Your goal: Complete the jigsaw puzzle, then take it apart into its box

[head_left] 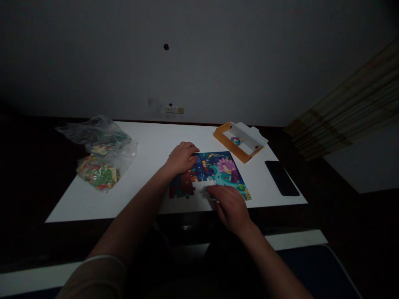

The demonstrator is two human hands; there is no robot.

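Right hand (232, 207): fingers bent beside the gap (202, 191); cannot tell whether they pinch a piece
Left hand (182, 158): loosely spread over the puzzle's far left; nothing grasped
Puzzle (220, 176): on the table (149, 145); between the hands
Gap edges: best matched tab first; press flat, left palm bracing lightly

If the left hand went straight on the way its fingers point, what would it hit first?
The left hand would likely meet the open orange box, near its left corner, after some white tabletop; depth is hard to judge, so it might pass over.
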